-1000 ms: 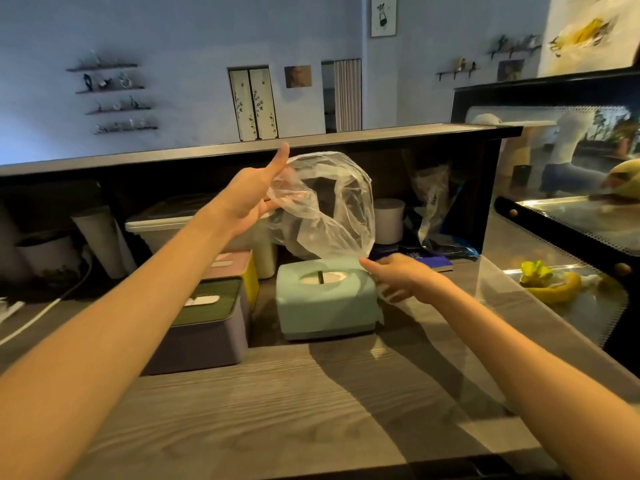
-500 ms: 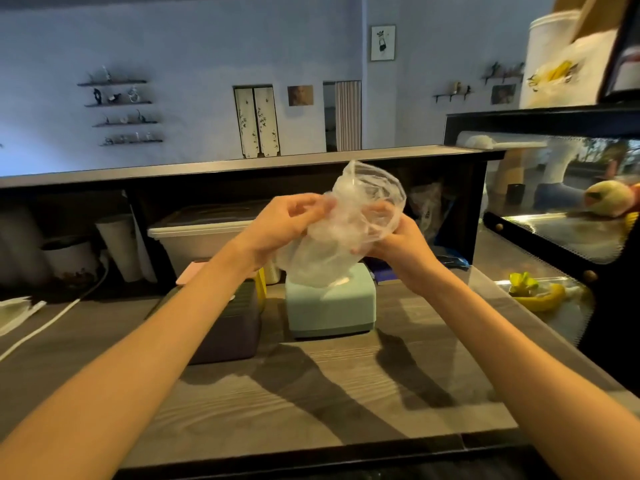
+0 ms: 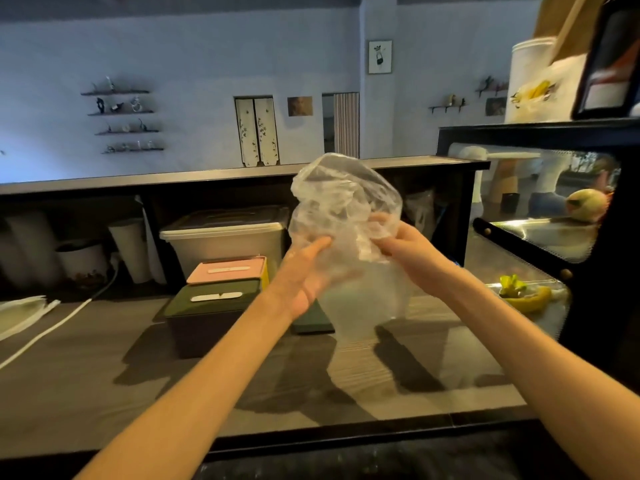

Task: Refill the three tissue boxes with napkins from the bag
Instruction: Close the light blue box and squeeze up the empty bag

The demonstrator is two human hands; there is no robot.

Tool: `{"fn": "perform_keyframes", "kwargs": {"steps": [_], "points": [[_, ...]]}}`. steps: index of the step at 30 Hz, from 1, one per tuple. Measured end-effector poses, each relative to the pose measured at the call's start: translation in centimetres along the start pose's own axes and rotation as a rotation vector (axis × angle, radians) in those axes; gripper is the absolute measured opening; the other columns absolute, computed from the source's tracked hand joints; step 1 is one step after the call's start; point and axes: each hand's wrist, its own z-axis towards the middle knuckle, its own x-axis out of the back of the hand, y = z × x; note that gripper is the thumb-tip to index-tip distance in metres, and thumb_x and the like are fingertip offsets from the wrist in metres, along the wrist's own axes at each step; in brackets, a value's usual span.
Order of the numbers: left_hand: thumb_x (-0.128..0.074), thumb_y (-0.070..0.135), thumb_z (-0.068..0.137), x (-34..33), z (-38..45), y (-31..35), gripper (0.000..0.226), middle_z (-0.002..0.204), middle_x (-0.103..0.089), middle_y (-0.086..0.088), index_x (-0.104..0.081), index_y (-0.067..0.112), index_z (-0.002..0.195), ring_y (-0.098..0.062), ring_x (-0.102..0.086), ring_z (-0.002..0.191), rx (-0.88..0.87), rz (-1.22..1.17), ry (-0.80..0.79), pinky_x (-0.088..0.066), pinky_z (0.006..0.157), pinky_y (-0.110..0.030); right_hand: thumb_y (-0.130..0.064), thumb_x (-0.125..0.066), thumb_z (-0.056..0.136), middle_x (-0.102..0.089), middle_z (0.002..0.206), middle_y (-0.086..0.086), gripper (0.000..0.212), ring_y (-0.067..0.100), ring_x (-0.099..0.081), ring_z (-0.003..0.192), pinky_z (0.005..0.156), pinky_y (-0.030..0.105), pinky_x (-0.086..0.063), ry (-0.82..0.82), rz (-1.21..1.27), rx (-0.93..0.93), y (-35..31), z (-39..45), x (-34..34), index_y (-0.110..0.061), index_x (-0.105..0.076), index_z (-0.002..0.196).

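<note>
Item: clear plastic bag, centre of frame, crumpled, seemingly empty; judged light, limp, slippery, best gathered by bunched film. Left hand spread beneath it; right hand pinched its side. Tissue boxes lower left of it

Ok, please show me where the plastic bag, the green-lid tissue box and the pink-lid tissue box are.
plastic bag (image 3: 341, 209), head view, crumpled upper part
green-lid tissue box (image 3: 211, 296), head view, lid top by the slot
pink-lid tissue box (image 3: 227, 270), head view, lid top by the slot
</note>
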Motion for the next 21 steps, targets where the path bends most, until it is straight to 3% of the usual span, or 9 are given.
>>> {"fn": "perform_keyframes", "kwargs": {"steps": [2, 5, 6, 8, 10, 13, 15, 18, 21], "points": [[-0.061, 0.026, 0.1, 0.0, 0.3, 1.0, 0.054, 0.14, -0.06, -0.017, -0.043, 0.015, 0.15, -0.034, -0.06, 0.126, -0.085, -0.038, -0.03, -0.056, 0.096, -0.048, -0.051, -0.067, 0.093, -0.071, 0.121, -0.011, 0.039, 0.011, -0.067, 0.113, 0.096, 0.033, -0.052, -0.032, -0.353, 0.001, -0.1, -0.9, 0.1, -0.035, -0.064, 0.129], [-0.046, 0.044, 0.105, -1.5, -0.3, 1.9, 0.045, 0.13, -0.068, -0.008, -0.051, 0.019, 0.142, -0.025, -0.065, 0.121, -0.086, -0.03, -0.017, -0.055, 0.097, -0.041, -0.07, -0.062, 0.081, -0.065, 0.127, -0.018, 0.066, 0.003, -0.063, 0.113, 0.09, 0.026, -0.051, -0.195, -0.283, -0.098, -1.1, -2.3, -0.5, -0.04, -0.054, 0.139], [-0.04, 0.05, 0.105, -2.0, -0.5, 1.9, 0.047, 0.13, -0.069, -0.007, -0.052, 0.02, 0.139, -0.024, -0.065, 0.121, -0.083, -0.015, -0.03, -0.054, 0.098, -0.04, -0.067, -0.065, 0.081, -0.064, 0.127, -0.019, 0.068, 0.001, -0.063, 0.112, 0.088, 0.024, -0.053, -0.204, -0.232, -0.09, -1.2, -2.5, -0.8, -0.04, -0.051, 0.141], [-0.029, 0.059, 0.105, -2.5, -0.7, 1.3, 0.058, 0.135, -0.066, -0.007, -0.052, 0.02, 0.142, -0.023, -0.061, 0.127, -0.054, 0.028, -0.085, -0.049, 0.105, -0.041, -0.053, -0.079, 0.081, -0.065, 0.123, -0.019, 0.066, -0.001, -0.063, 0.108, 0.084, 0.019, -0.053, -0.049, -0.271, 0.001, -0.7, -2.4, -1.0, -0.035, -0.053, 0.139], [-0.029, 0.063, 0.103, -2.7, -0.5, 0.6, 0.059, 0.127, -0.07, 0.0, -0.06, 0.024, 0.134, -0.018, -0.065, 0.121, -0.061, 0.277, -0.026, -0.051, 0.098, -0.035, -0.037, -0.081, 0.086, -0.072, 0.115, -0.01, 0.049, 0.009, -0.068, 0.106, 0.084, 0.025, -0.057, 0.076, -0.253, 0.008, -0.2, -2.0, -0.7, -0.026, -0.063, 0.131], [-0.054, 0.072, 0.09, -1.7, 0.2, -0.5, 0.052, 0.111, -0.067, 0.004, -0.058, 0.026, 0.112, -0.018, -0.066, 0.107, -0.339, 0.857, 0.298, -0.056, 0.085, -0.033, -0.026, -0.076, 0.091, -0.078, 0.104, -0.002, 0.026, 0.018, -0.074, 0.101, 0.091, 0.037, -0.06, -0.009, -0.099, -0.128, -0.2, -2.1, 0.5, -0.022, -0.073, 0.117], [-0.064, 0.08, 0.073, -0.9, 0.5, -0.6, 0.07, 0.118, -0.056, 0.002, -0.041, 0.031, 0.117, -0.018, -0.06, 0.107, -0.5, 0.94, 0.403, -0.058, 0.088, -0.041, -0.028, -0.072, 0.094, -0.078, 0.102, -0.002, 0.019, 0.015, -0.075, 0.097, 0.087, 0.032, -0.061, -0.147, -0.155, -0.173, -1.1, -2.7, 1.3, -0.022, -0.074, 0.113], [-0.067, 0.078, 0.075, -0.9, 0.7, -0.6, 0.076, 0.151, -0.041, 0.003, -0.029, 0.057, 0.137, -0.018, -0.051, 0.13, -0.417, 0.876, 0.185, -0.053, 0.099, -0.043, -0.024, -0.07, 0.095, -0.078, 0.102, -0.003, 0.022, 0.014, -0.075, 0.097, 0.076, 0.024, -0.06, -0.391, -0.142, -0.291, -2.1, -3.2, 2.0, -0.018, -0.073, 0.115], [-0.064, 0.054, 0.089, -1.7, -0.4, -1.6, 0.051, 0.136, -0.063, 0.0, -0.047, 0.044, 0.136, -0.018, -0.066, 0.118, -0.123, 0.545, -0.069, -0.058, 0.093, -0.04, -0.02, -0.07, 0.094, -0.077, 0.11, 0.002, 0.027, 0.018, -0.075, 0.101, 0.082, 0.032, -0.061, -0.385, -0.074, -0.341, -1.9, -2.9, 2.1, -0.017, -0.068, 0.121]]}}
